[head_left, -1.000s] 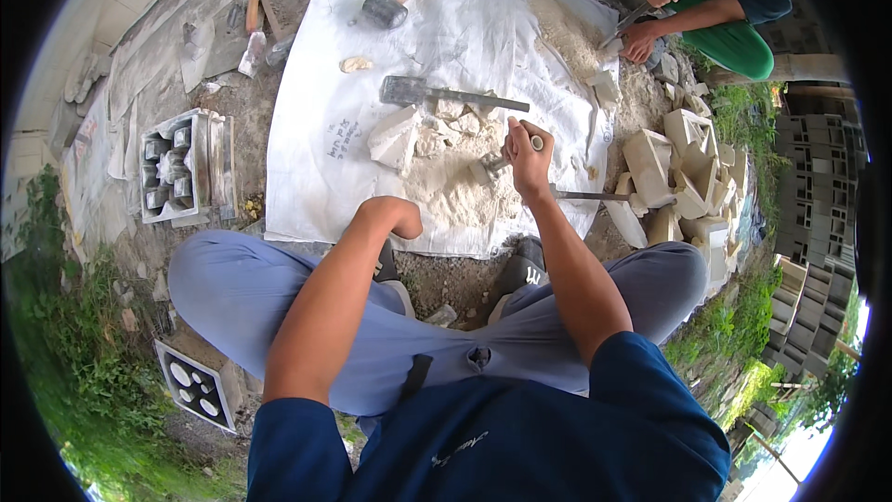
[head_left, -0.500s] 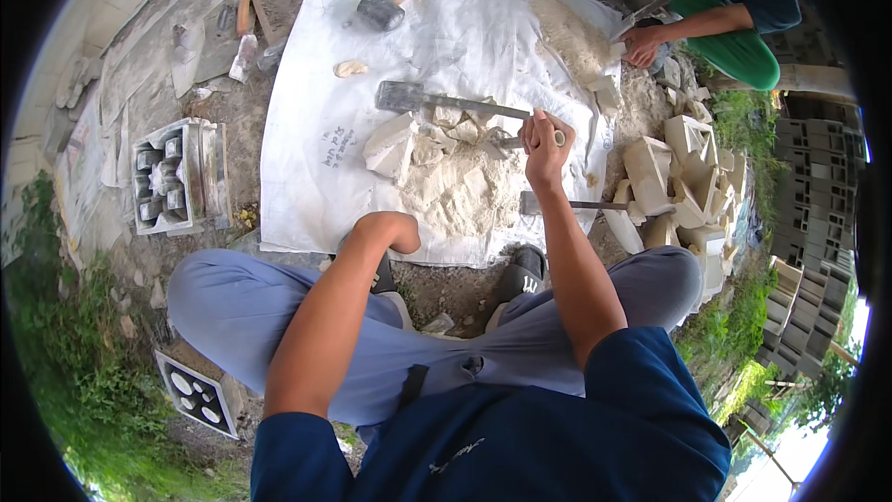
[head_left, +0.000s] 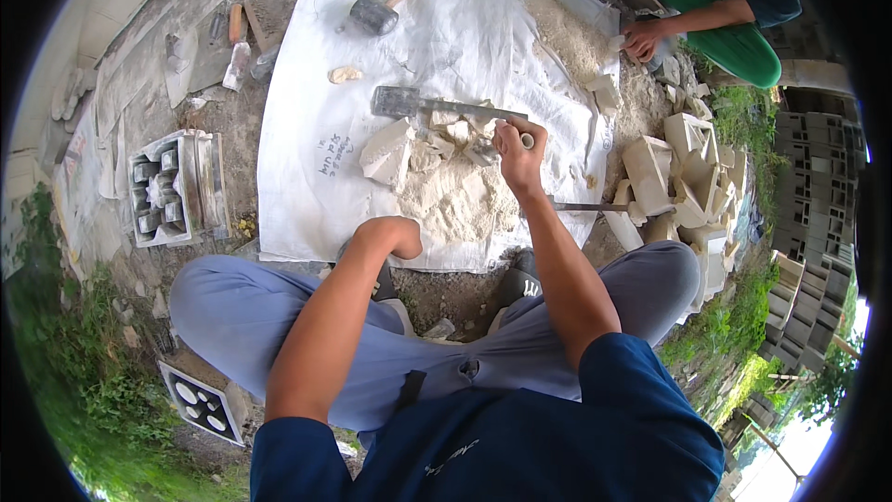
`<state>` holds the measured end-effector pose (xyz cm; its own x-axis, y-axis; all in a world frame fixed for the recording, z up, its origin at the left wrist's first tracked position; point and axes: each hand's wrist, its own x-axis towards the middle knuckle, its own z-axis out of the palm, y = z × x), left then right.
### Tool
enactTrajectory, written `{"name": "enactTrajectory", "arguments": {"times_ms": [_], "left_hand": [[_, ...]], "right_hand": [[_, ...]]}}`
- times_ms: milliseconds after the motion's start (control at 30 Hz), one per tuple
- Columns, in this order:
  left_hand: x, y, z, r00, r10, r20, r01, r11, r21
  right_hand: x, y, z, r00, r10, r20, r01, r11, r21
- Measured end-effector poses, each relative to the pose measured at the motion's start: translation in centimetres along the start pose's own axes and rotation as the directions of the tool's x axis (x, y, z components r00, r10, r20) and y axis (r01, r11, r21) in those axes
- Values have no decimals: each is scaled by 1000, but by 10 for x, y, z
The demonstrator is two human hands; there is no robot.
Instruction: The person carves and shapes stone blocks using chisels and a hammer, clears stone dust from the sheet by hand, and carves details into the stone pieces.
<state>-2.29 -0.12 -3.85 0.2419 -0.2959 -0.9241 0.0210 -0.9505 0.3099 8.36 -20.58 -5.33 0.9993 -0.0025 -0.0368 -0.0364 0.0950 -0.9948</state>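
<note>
My right hand (head_left: pixel 521 156) is closed around the handle of a hammer-like tool (head_left: pixel 527 140), whose pale round end shows above the fist. Its far end reaches toward the broken pale stone chunks (head_left: pixel 446 130) and is hard to make out. Below these spreads crushed pale rubble (head_left: pixel 455 200). Across the back of the chunks lies a long-handled tool with a broad grey head (head_left: pixel 397 101), its handle running just behind my right fist. My left hand (head_left: pixel 405 238) is bent at the wrist by the sheet's near edge, its fingers hidden.
A white sheet (head_left: pixel 307 195) lies under the rubble, with a mallet (head_left: pixel 373 15) at its back. Another tool's metal handle (head_left: pixel 595 207) extends right of my forearm. Broken blocks (head_left: pixel 688 177) are heaped at right. A co-worker's hand (head_left: pixel 641 40) works at back right; a moulded tray (head_left: pixel 160 188) stands left.
My right hand has moved left with its tool, closer to the stone chunks. My left hand stays about where it was. The co-worker's upper hand has shifted up and left.
</note>
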Motion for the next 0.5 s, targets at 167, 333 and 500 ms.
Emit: {"name": "enactTrajectory", "arguments": {"times_ms": [167, 333, 500], "left_hand": [[-15, -10, -2, 991, -34, -126, 26, 998, -63], [-9, -4, -11, 978, -22, -205, 16, 999, -30], [-27, -4, -20, 906, -43, -422, -7, 993, -114]], "right_hand": [[-1, -53, 12, 992, -85, 91, 85, 996, -3], [2, -1, 8, 999, -18, 46, 22, 996, -89], [-2, -36, 13, 988, -32, 149, 35, 999, -17]]}}
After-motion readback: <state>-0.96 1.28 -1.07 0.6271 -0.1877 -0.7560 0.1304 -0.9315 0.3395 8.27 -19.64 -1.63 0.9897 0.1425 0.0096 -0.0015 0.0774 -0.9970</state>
